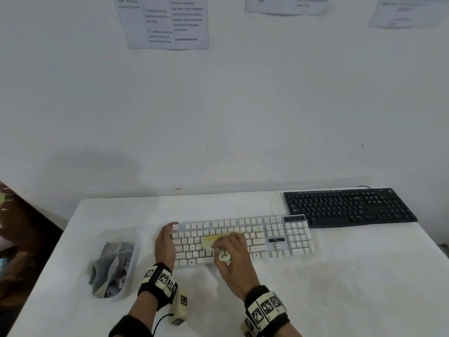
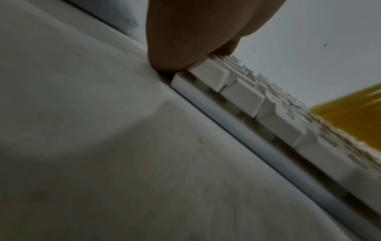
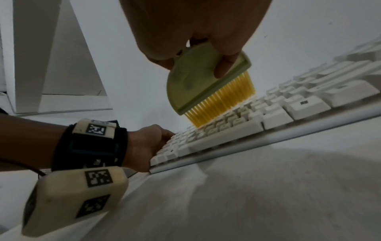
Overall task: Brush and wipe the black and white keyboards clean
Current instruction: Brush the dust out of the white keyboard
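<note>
The white keyboard [image 1: 243, 239], near the counter's [image 1: 340, 276] middle, is being brushed. The brush [image 3: 198, 81] is pinched by the right hand [image 1: 233, 259]; the keyboard's left end is steadied by the flat left hand [image 1: 165, 244]. Remaining rows, wiping and the black keyboard [image 1: 349, 206] at the far right appear outstanding.

The left printed sheet [image 1: 167, 21] taped to the wall bears a bracketed line that reads roughly "(300x60x60x30=2.5)"; its other lines are too blurred to make out. Legends on the white keyboard [image 1: 243, 239] and black keyboard [image 1: 347, 206] are illegible.
</note>
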A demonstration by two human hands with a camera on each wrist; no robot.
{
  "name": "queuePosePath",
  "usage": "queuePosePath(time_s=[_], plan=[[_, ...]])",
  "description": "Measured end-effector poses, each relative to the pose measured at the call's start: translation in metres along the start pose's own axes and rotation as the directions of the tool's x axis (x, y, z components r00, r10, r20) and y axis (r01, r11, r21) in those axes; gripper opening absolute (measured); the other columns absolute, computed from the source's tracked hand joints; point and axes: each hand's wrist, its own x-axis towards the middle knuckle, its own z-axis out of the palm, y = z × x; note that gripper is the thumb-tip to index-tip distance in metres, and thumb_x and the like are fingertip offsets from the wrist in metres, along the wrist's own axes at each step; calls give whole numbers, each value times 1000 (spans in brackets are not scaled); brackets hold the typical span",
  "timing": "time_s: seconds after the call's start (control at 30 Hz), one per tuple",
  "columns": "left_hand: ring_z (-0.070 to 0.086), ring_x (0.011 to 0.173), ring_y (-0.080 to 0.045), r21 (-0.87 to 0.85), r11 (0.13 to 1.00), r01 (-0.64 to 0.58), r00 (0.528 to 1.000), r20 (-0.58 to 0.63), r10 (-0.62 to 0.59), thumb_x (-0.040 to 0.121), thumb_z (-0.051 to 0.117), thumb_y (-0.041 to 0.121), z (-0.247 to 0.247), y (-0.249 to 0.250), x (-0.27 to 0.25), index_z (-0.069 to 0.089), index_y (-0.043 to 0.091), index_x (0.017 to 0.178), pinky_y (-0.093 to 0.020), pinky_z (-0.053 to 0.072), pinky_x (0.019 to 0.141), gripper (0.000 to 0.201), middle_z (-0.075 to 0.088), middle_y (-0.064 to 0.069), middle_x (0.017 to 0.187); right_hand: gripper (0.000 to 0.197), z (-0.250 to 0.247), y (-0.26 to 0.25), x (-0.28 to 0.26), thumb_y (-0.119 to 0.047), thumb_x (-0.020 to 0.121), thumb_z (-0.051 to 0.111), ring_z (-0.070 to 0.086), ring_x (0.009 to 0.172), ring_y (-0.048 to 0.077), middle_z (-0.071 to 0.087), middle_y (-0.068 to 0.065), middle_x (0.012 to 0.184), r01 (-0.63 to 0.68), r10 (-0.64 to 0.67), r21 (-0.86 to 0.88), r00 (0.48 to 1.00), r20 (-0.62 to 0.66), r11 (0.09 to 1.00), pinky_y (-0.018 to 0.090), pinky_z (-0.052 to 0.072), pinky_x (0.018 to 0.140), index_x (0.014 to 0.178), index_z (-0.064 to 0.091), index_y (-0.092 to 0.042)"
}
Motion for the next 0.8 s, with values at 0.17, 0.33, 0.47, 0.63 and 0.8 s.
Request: queuePosePath(time_s=[0.17, 0.33, 0.47, 0.63, 0.8], plan=[[70, 102, -27, -68, 998, -8, 1000, 5, 8, 102, 45, 13, 3, 5, -6, 73, 24, 106, -42, 55, 94, 30, 75, -1, 105, 4, -12, 16, -1, -17, 96, 58, 45, 110, 15, 57, -15, 101, -32, 32, -18, 999, -1, 999, 24, 40, 91, 95, 62, -18], [69, 100, -24, -65, 998, -22, 1000, 14, 23, 103, 43, 11, 2, 6, -6, 71, 24, 109, -37, 54, 86, 31, 74, -1, 106, 11, -30, 19, -4, -22, 95, 53, 48, 107, 14, 59, -20, 98, -120, 124, 30, 976, -180, 992, 22, 42, 87, 93, 64, -21], [66, 111, -22, 51, 996, -78, 997, -22, 79, 98, 41, 22, 3, -3, 1, 72, 37, 102, -47, 50, 105, 34, 72, 6, 114, 7, -15, 2, 7, -16, 93, 57, 48, 106, 17, 59, -17, 98, -57, 63, 53, 992, -110, 997, 26, 42, 90, 93, 63, -18], [65, 115, -22, 81, 992, -93, 995, -16, 95, 93, 40, 33, 1, -10, 5, 72, 42, 103, -51, 49, 107, 35, 72, 8, 117, 6, -7, 8, 1, -22, 95, 56, 46, 107, 15, 57, -20, 99, -106, 107, 29, 994, -25, 994, 28, 44, 87, 94, 61, -21], [66, 111, -22, 37, 994, -101, 994, -38, 102, 98, 40, 23, 5, -5, 0, 73, 37, 99, -45, 50, 103, 36, 73, 10, 110, 9, -33, 24, -6, -22, 92, 54, 47, 105, 16, 58, -22, 98, -159, 157, 4, 973, -167, 987, 22, 41, 86, 91, 62, -22]])
